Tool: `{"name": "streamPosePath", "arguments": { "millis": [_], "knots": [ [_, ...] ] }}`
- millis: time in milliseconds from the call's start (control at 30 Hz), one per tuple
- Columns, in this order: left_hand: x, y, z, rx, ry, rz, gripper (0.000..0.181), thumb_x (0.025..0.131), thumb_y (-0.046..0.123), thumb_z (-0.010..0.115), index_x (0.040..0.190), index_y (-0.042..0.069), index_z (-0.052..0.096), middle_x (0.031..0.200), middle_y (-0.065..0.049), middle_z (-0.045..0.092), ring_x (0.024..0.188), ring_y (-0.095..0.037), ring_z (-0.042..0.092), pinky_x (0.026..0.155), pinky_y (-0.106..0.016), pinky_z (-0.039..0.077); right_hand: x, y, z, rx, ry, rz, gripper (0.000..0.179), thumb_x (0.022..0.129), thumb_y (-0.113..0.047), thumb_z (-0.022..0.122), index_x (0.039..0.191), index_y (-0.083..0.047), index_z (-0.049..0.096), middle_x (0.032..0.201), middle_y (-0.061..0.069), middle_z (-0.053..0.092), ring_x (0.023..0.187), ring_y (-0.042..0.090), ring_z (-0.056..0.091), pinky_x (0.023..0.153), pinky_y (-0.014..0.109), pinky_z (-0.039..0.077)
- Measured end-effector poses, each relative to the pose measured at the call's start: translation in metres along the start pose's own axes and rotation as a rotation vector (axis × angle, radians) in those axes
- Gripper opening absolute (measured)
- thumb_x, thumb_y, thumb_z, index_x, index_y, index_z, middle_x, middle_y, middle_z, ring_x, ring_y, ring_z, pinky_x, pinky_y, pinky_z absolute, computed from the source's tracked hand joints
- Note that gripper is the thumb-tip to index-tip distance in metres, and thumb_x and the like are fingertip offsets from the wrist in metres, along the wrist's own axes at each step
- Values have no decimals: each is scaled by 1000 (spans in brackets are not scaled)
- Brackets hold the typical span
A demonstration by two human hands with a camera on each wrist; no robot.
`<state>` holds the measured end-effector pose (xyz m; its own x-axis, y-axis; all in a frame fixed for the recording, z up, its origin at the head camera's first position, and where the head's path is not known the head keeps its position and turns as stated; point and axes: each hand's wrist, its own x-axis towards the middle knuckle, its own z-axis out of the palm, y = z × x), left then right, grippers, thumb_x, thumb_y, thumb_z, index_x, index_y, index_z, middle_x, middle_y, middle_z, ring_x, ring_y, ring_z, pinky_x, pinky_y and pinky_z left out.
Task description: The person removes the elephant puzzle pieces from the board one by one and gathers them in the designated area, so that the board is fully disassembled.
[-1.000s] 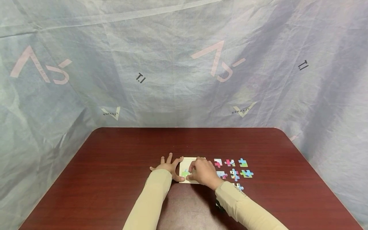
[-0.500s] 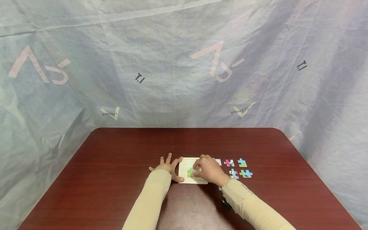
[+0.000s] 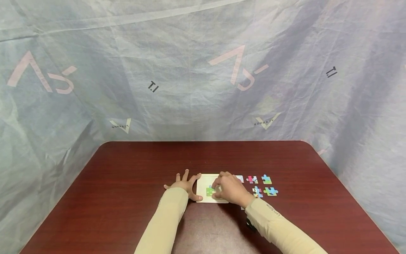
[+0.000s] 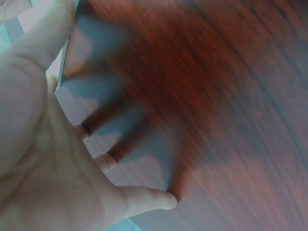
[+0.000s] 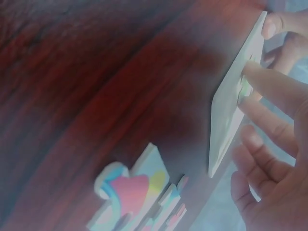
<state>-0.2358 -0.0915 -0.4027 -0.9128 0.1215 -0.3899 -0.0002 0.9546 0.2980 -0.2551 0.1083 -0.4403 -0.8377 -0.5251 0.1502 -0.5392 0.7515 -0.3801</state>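
Observation:
A pale puzzle board point(image 3: 204, 180) lies flat on the table in the head view. My left hand point(image 3: 182, 185) spreads its fingers beside it, thumb and index finger touching its left edge. Over the board's right part, my right hand point(image 3: 234, 189) pinches a green puzzle piece point(image 3: 210, 192) between thumb and finger, at the board's surface. The right wrist view shows those fingertips at the piece's edges, with the other fingers loosely bent. Part of the piece is hidden by the fingers. In the left wrist view the left palm point(image 4: 57, 159) covers most of the board.
Several loose puzzle pieces lie right of the board, among them a pink one point(image 3: 252, 179), a blue-green one point(image 3: 266, 179) and a green-blue one point(image 3: 271, 191). Others are partly hidden beneath the right arm. The red-brown table point(image 3: 142, 165) ends at a grey cloth backdrop point(image 3: 190, 70).
My right hand has slid rightward across the board with the green piece, mostly in the first half second, then stayed nearly still. The left hand keeps its place at the board's edge.

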Motion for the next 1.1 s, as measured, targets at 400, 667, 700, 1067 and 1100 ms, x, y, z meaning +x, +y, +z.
{"name": "streamPosePath", "arguments": {
  "millis": [400, 667, 700, 1067, 1100],
  "knots": [
    [-3, 1, -2, -19, 7, 2, 86, 89, 43, 78, 160, 31, 31, 169, -12, 13, 154, -42, 12, 105, -82, 20, -9, 9, -12, 67, 9, 8, 20, 78, -17, 90, 95, -11, 80, 95, 1, 64, 92, 24, 59, 84, 47, 48],
    [-9, 4, -5, -24, 9, 3, 83, 90, 38, 79, 159, 27, 33, 169, -13, 14, 153, -43, 13, 106, -80, 22, -17, 21, -22, 71, -1, -2, 22, 80, -19, 88, 99, -12, 79, 97, 2, 62, 93, 25, 59, 82, 43, 49],
    [-8, 4, -4, -24, 11, 6, 83, 90, 37, 79, 159, 27, 34, 168, -13, 15, 153, -43, 14, 106, -80, 22, -18, 22, -23, 71, -3, -6, 22, 81, -20, 88, 99, -12, 79, 97, 2, 62, 93, 24, 59, 81, 43, 49],
    [40, -21, 26, -32, 19, 7, 92, 85, 48, 81, 160, 39, 29, 171, -6, 7, 155, -40, 6, 103, -84, 16, -34, 38, -35, 101, -16, 46, 22, 82, -22, 87, 102, -17, 79, 100, -1, 61, 91, 21, 58, 76, 38, 50],
    [46, -24, 31, -31, 21, 7, 93, 84, 50, 82, 160, 41, 28, 171, -4, 6, 155, -39, 5, 103, -85, 16, -36, 40, -36, 106, -18, 53, 22, 82, -22, 87, 102, -17, 78, 100, -1, 60, 91, 21, 57, 75, 38, 50]
  ]
}}
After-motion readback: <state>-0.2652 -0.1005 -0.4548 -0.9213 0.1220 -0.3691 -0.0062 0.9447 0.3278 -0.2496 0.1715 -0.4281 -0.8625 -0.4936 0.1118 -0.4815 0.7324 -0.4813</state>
